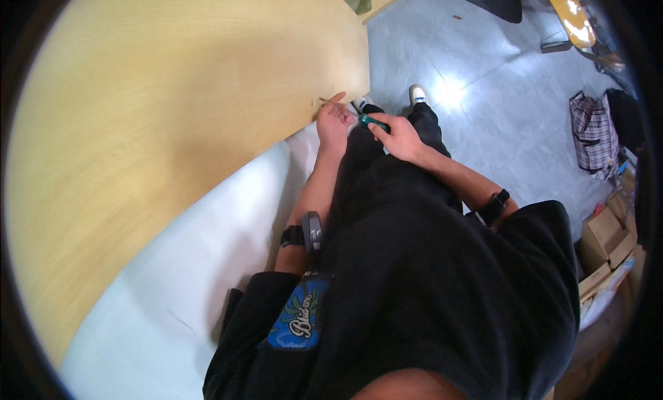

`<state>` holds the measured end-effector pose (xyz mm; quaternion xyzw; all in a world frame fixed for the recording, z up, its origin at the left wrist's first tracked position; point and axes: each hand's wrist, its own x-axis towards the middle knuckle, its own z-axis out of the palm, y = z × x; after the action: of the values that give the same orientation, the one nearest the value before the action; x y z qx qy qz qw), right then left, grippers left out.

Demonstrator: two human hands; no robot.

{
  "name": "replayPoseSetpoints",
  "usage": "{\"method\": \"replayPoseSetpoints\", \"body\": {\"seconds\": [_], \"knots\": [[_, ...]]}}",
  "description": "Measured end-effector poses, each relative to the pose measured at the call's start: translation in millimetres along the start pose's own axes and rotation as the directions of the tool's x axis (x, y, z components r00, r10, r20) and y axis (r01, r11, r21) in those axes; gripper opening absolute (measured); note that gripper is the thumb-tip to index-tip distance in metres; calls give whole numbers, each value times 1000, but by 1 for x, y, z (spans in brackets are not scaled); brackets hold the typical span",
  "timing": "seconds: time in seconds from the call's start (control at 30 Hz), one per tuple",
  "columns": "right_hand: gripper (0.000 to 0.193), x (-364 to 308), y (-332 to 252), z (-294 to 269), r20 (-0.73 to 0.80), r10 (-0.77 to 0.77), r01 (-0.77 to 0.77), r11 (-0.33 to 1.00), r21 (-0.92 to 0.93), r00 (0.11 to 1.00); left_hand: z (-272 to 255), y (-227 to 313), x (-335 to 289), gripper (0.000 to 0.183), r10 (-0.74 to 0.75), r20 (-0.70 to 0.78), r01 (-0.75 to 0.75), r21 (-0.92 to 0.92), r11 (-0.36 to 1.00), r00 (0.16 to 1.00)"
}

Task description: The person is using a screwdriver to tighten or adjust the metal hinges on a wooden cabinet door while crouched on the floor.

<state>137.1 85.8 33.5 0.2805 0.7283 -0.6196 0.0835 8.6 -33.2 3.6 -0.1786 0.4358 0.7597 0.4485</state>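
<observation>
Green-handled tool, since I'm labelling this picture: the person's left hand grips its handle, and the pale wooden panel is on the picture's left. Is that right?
Not quite: the hand is wrong. The head view shows the right hand gripping the handle of the green-handled tool, and the pale wooden panel is on the picture's left.

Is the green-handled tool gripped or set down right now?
Gripped: the right hand is closed around the green-handled tool, close beside the left hand. The tool's tip cannot be made out.
</observation>
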Motion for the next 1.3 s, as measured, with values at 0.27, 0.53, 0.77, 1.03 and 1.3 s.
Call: {"method": "replayPoseSetpoints", "body": {"seconds": [0.27, 0.53, 0.77, 1.03, 1.3], "knots": [[28, 2, -11, -14, 151, -88, 74, 993, 95, 985, 16, 1, -7, 32, 365, -278, -230, 419, 879, 888], [29, 7, -2, -3, 129, -115, 90, 978, 188, 985, 24, 9, -7, 29, 381, -290, -213, 477, 853, 878], [30, 13, 2, 1, 157, -124, 82, 965, 247, 980, 19, 12, -7, 31, 376, -277, -208, 487, 848, 884], [29, 18, -19, -7, 72, -196, 198, 980, -19, 978, 22, 23, -3, 28, 408, -358, -236, 435, 869, 840], [30, 26, -52, -19, 10, -48, 48, 998, 41, 999, 26, 30, 1, 27, 447, -480, -267, 397, 878, 755]]}}
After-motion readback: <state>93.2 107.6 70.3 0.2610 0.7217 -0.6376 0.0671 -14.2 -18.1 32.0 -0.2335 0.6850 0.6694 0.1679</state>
